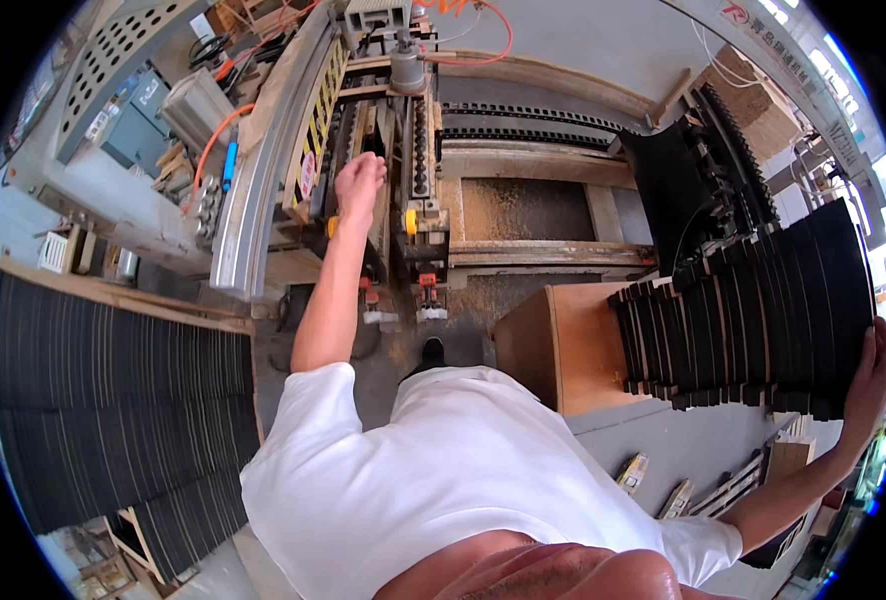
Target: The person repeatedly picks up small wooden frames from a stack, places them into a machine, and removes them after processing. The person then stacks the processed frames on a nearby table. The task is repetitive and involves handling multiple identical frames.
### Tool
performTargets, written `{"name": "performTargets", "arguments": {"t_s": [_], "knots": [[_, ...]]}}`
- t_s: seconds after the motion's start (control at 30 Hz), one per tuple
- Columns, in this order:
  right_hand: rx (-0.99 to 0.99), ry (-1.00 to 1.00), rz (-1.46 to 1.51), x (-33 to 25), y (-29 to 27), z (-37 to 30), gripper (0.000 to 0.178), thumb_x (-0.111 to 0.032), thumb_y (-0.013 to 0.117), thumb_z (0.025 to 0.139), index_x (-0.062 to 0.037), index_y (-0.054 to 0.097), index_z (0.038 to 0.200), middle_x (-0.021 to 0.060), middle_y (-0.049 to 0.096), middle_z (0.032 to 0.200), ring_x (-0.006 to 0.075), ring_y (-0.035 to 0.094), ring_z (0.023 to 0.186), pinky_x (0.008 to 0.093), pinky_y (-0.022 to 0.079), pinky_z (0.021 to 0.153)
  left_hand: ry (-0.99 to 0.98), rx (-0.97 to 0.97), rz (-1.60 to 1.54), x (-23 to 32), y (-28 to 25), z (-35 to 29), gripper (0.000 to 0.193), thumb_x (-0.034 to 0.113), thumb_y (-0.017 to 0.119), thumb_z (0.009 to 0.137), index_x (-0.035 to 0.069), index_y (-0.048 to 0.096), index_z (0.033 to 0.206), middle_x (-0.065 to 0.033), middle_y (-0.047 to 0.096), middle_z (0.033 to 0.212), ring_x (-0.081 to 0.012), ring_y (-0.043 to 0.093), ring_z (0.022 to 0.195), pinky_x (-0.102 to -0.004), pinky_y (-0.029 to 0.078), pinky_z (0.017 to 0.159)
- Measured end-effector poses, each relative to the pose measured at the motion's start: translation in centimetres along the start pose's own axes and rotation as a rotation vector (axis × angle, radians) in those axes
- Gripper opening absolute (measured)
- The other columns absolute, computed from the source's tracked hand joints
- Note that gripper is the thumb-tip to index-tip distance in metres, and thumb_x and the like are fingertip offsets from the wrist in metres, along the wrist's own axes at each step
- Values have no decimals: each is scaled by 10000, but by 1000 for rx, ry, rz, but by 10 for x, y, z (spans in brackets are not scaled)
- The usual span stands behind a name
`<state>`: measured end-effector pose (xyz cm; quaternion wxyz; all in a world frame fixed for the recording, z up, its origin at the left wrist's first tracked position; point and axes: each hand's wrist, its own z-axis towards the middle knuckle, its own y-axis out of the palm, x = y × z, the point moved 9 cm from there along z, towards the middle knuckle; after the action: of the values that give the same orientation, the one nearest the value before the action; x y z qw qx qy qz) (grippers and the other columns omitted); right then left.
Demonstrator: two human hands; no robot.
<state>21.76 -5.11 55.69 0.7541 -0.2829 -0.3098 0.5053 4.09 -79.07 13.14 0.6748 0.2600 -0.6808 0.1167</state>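
Two hands (361,184) (870,378), two yellow knobs (411,222) (333,227), one shoe (433,350)

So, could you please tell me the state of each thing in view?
Woodworking machine: running or stopped, cannot tell
Left hand: fingers curled, over the machine
Right black boards: stacked, edges uneven
Right hand: touching the right black boards
Left black boards: stacked in tight rows
Sawdust: scattered
Orange hose: bent
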Motion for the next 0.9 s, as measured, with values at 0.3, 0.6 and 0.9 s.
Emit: {"name": "performTargets", "arguments": {"t_s": [0.3,0.6,0.9], "knots": [[42,100,120,-80,-47,-3,355,-324,504,947,-136,576,1240,67,570,1252,212,512,1190,359,408,1003,-351,102,-198,-73,5,223,627,442,572,885,-34,405,1258,-182,497,1194,-321,506,1092,-465,435,953],[7,-447,332,-374,-61,-40,199,-1,656,769,-23,625,964,122,637,1019,292,592,958,389,448,814,-295,289,-497,-95,-22,311,500,263,587,899,-52,395,1236,-204,509,1119,-354,566,1014,-459,529,856],[-187,-682,863,-513,75,-48,146,-56,671,740,-75,631,879,46,650,911,258,591,857,359,448,781,-250,279,-521,-104,-10,195,310,167,579,888,-79,470,1043,-174,544,1006,-309,618,925,-392,564,774]]}}
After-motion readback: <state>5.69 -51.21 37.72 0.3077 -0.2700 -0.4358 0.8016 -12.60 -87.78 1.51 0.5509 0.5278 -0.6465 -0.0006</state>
